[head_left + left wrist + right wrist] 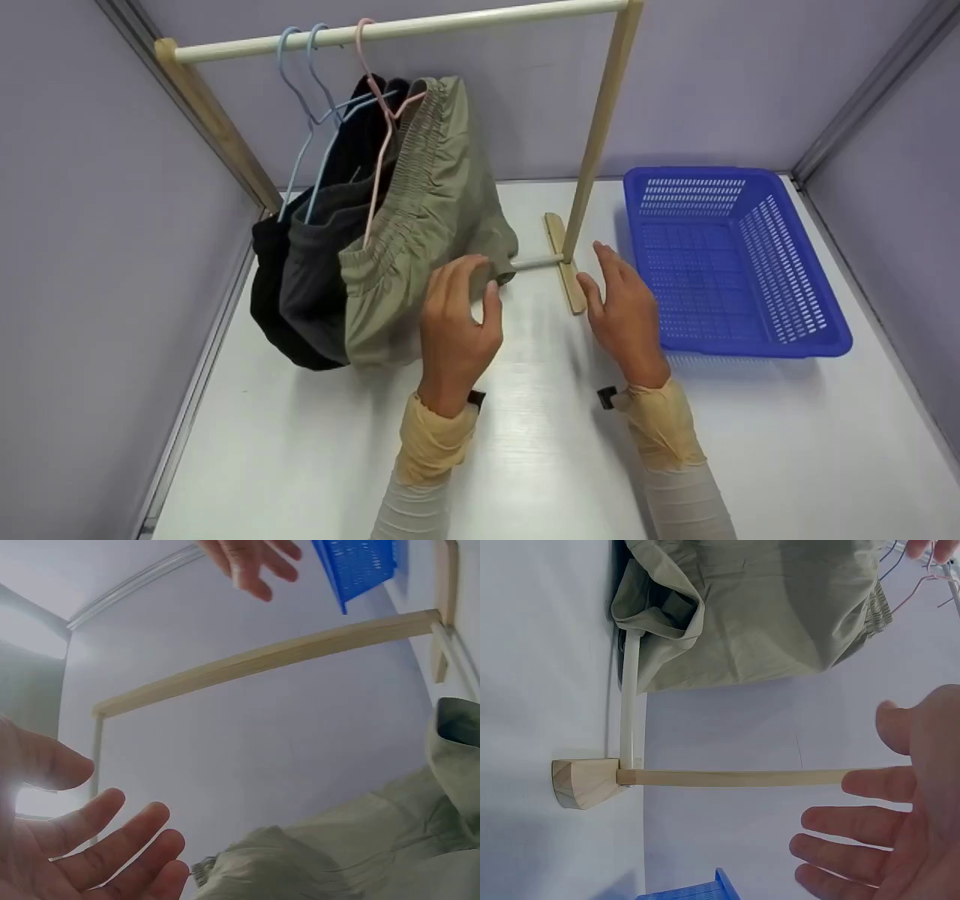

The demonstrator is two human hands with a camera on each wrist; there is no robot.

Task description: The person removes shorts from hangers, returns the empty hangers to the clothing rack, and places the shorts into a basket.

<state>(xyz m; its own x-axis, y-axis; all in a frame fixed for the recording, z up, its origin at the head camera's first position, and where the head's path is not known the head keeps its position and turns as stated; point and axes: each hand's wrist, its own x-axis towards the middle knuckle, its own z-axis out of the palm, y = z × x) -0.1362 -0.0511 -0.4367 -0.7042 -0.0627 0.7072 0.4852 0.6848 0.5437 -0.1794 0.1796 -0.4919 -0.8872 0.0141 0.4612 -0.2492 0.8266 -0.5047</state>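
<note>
My left hand [459, 326] is in front of a pair of olive-green elastic-waist shorts [420, 217], its fingers relaxed and nothing in its grasp. The shorts hang from a pink hanger [382, 135] on the rack's white rail [480, 19]. In the left wrist view the palm and spread fingers [112, 847] face upward beside the green cloth. My right hand [622, 315] hovers between the rack's right foot and the blue basket, fingers extended and holding nothing. Behind the green shorts hang a dark grey garment [315, 270] and a black garment [266, 277], on blue hangers [330, 90].
A blue plastic basket [840, 330] with slotted sides stands on the white table [525, 465] at the right. The rack's wooden right post [600, 135] rises from a wooden foot [566, 289]. A low white bar [536, 262] runs behind the green cloth. Pale walls enclose the table.
</note>
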